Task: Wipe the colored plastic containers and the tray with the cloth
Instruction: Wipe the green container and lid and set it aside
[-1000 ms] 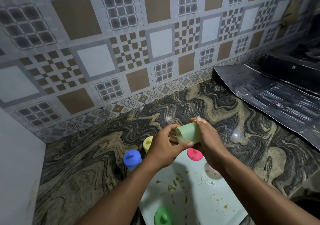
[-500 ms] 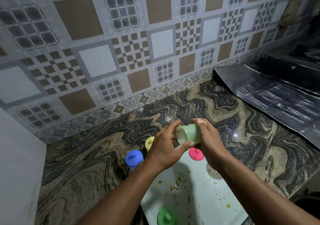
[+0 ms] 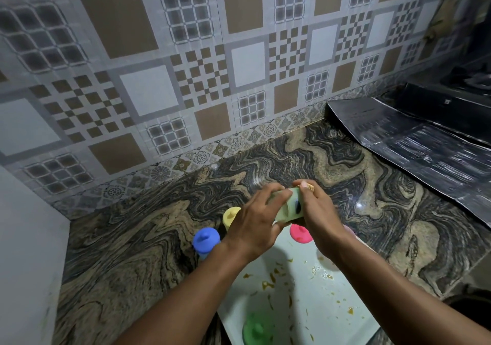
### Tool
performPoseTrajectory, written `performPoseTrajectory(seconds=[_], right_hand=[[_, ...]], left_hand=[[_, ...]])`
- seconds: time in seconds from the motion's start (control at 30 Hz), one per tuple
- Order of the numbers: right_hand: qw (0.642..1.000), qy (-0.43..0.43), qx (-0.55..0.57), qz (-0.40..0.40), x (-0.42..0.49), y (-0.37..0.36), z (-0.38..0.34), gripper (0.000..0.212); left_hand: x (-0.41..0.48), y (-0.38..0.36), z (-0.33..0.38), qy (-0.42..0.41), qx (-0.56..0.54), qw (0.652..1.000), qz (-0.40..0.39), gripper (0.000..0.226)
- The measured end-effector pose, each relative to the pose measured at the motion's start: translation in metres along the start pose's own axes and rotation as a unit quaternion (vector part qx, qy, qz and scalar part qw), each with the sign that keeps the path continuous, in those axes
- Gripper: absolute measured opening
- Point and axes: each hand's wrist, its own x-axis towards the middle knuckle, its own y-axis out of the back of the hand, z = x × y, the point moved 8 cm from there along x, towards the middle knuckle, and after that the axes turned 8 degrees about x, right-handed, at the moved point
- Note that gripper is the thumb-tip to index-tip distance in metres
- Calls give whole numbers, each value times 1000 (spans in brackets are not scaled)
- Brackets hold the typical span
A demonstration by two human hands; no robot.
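Observation:
I hold a pale green plastic container (image 3: 291, 209) on its side above the far end of the tray. My left hand (image 3: 255, 225) wraps over its left end. My right hand (image 3: 320, 220) grips its right end, with a small tan scrap at the fingertips; I cannot tell whether it is the cloth. The white tray (image 3: 313, 299) below is spotted with yellow-brown food bits. A pink lid (image 3: 300, 234) lies on its far end and a green container (image 3: 256, 328) stands at its near end. A blue container (image 3: 206, 241) and a yellow one (image 3: 230, 216) stand on the counter left of the tray.
The marbled stone counter (image 3: 138, 251) runs to a patterned tiled wall (image 3: 186, 79) behind. A grey side wall (image 3: 26, 251) closes the left. Dark foil-like sheets (image 3: 414, 143) cover the counter at the right. Something pinkish (image 3: 348, 230) shows behind my right wrist.
My left fingers have closed further over the green container, and it has turned a little between my hands. Everything on the tray and counter stays put.

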Motion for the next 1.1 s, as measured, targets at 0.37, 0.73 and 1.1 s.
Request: performPoseTrajectory(seconds=[0.37,0.73,1.1], right_hand=[[999,-41,8,1,5,1,13,27],[999,-25,-32,7,7,2,14,28],[974,-216,65,-5,6,7,48,34]], left_hand=[[-3,-7,-7,3,-7,999,-38,66],[-7,-8,-14,76,-59,994,-50,75],[-11,-9,-16,38,-17,997,-64,66]])
